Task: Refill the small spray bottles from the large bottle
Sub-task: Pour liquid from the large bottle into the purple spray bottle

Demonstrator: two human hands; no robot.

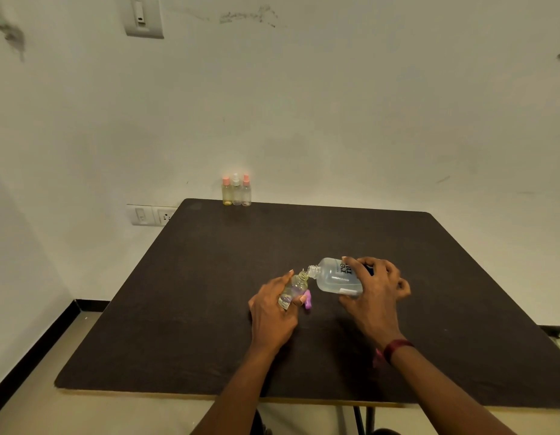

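Now right hand [377,296] grips "re nu" bottle [333,276], left hand [271,304] grips small bottle [296,287].

Both hands are crowding the middle of the table [209,309]. The left hand [272,312] is gripping a small bottle [294,288]. The right hand [374,293] is holding a large bottle [335,277] tipped over, its neck right at the small bottle's mouth, so the gap between the two is closing off. A purple cap [308,299] is lying on the tabletop just beside the small bottle. Three spray bottles [236,191] are standing in a tight row at the far edge against the wall [335,120], well apart from the hands. Bare tabletop is stretching between that row and the hands, and out to the left, right and near sides, giving room to reach.
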